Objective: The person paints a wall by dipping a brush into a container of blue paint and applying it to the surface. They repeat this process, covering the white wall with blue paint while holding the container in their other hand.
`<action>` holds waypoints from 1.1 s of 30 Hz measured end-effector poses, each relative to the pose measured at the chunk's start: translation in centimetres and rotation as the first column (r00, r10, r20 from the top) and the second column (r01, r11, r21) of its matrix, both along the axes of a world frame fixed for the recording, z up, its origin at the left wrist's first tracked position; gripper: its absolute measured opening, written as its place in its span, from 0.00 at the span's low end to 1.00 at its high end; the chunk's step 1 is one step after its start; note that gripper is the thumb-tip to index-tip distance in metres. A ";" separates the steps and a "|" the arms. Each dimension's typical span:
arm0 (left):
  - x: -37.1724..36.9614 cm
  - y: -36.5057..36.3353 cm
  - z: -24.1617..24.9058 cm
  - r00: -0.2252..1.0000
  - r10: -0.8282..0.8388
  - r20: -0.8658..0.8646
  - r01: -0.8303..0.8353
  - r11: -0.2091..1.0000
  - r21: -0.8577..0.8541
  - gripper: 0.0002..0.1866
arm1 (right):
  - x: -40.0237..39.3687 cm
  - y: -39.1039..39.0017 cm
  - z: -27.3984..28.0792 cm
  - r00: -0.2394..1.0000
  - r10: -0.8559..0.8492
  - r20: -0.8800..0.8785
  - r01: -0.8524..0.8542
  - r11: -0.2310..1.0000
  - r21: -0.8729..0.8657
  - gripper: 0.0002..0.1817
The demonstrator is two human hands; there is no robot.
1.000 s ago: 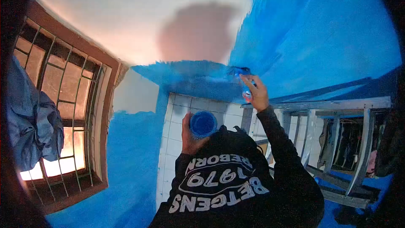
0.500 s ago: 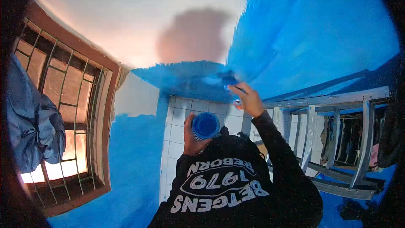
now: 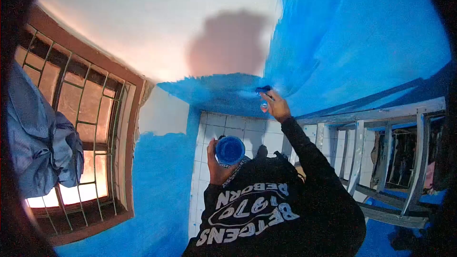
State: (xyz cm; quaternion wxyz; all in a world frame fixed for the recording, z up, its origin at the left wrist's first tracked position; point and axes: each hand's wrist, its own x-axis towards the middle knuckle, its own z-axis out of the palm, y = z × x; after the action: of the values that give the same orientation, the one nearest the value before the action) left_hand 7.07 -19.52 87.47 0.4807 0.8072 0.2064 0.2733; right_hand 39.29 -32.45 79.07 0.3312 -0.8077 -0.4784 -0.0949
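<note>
My left hand point(image 3: 218, 171) is wrapped round a small round tub of blue paint point(image 3: 230, 150), held upright in front of my chest with its open top facing me. Raised ahead, my right hand point(image 3: 279, 108) grips a paintbrush point(image 3: 263, 89). Dark blue bristles meet the wet blue strip point(image 3: 214, 88) along the lower wall, close to the corner. A reddish, shiny handle end shows beneath the fingers. Above that strip the wall point(image 3: 157, 24) is white, and my head's shadow falls on it.
Left stands a barred window point(image 3: 88, 114) in a brown frame, with a dark blue cloth point(image 3: 45, 143) hanging before it. A paint-spotted wooden ladder point(image 3: 359, 157) lies to the right, near hanging clothes point(image 3: 404, 157). White floor tiles point(image 3: 214, 120) show below, beside the blue right-hand wall point(image 3: 362, 43).
The camera view has swung slightly left, so the window and walls sit further right. My right hand has moved a little left along the wall with the brush; the tub stays in my left hand.
</note>
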 end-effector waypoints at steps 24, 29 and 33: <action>2.7 1.2 0.1 0.988 -0.112 0.105 0.117 0.992 -0.038 0.64 | -3.6 -1.5 37.3 0.851 -0.095 0.517 -0.160 0.890 0.426 0.30; 2.6 1.9 0.6 0.995 -0.091 0.049 0.088 0.995 0.056 0.63 | -5.0 -6.4 30.3 0.983 -0.027 0.184 -0.012 0.977 0.211 0.32; 2.7 2.3 -0.8 0.998 -0.028 0.050 0.027 0.999 0.016 0.62 | -3.8 -9.8 14.5 0.995 -0.027 -0.098 0.016 0.993 -0.115 0.37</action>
State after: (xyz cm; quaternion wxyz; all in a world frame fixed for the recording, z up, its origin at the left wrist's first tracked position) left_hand 9.79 -17.18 86.64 0.4832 0.8066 0.1808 0.2885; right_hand 35.49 -42.27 93.59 0.3070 -0.8341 -0.4573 -0.0306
